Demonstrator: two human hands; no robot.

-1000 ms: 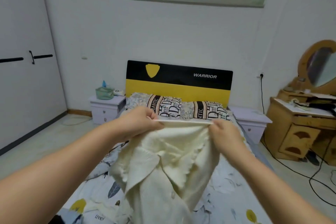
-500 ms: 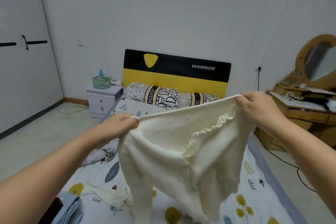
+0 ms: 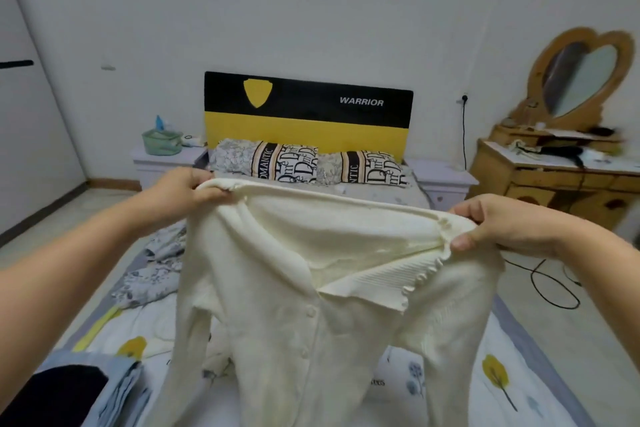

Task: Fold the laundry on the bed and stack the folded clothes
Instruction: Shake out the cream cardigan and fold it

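A cream knitted cardigan with buttons and a frilled collar hangs in the air over the bed. My left hand pinches its top edge at the left shoulder. My right hand grips the top edge at the right shoulder. The garment is stretched wide between them, sleeves dangling down to the sheet. A folded stack of pale blue and black clothes lies at the bed's near left corner. A crumpled grey floral garment lies on the left of the bed.
Two patterned pillows rest against the black and yellow headboard. White nightstands flank the bed. A wooden dresser with a heart-shaped mirror stands right, a black cable on the floor beside it.
My hands have moved apart and spread the cardigan wide by its shoulders. The right hand came down level with the left, and the buttoned front now faces me.
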